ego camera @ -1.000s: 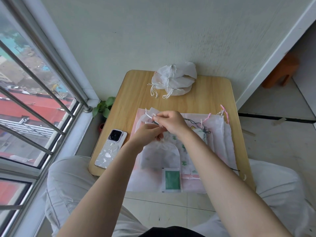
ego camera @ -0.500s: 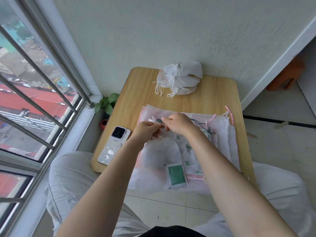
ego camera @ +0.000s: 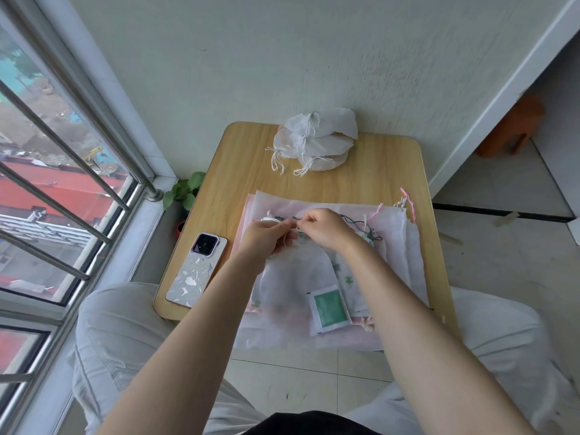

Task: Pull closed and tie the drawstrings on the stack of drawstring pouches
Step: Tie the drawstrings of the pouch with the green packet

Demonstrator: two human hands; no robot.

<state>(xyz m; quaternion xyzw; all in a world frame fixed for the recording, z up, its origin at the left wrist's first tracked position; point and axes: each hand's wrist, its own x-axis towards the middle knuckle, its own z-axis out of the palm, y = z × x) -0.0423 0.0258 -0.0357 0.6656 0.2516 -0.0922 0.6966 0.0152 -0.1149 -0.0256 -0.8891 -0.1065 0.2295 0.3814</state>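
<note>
A flat stack of sheer white and pink drawstring pouches (ego camera: 405, 246) covers the near half of a small wooden table (ego camera: 244, 171). On top lies a white pouch (ego camera: 295, 284) with its mouth gathered. My left hand (ego camera: 266, 237) pinches that gathered neck and its white cord. My right hand (ego camera: 323, 229) pinches the cord's end just beside it, fingertips nearly touching. A pile of tied white pouches (ego camera: 317, 139) sits at the table's far edge, cords hanging toward me.
A phone (ego camera: 197, 271) in a patterned case lies at the table's left front corner. A small green-and-white packet (ego camera: 328, 309) rests on the stack near me. Window bars stand at left, a small plant (ego camera: 185, 193) below them, the wall behind, my knees under the table.
Both hands stay together at the pouch's neck, working the cord with small finger movements. The camera view has shifted slightly; the pouch has hardly moved.
</note>
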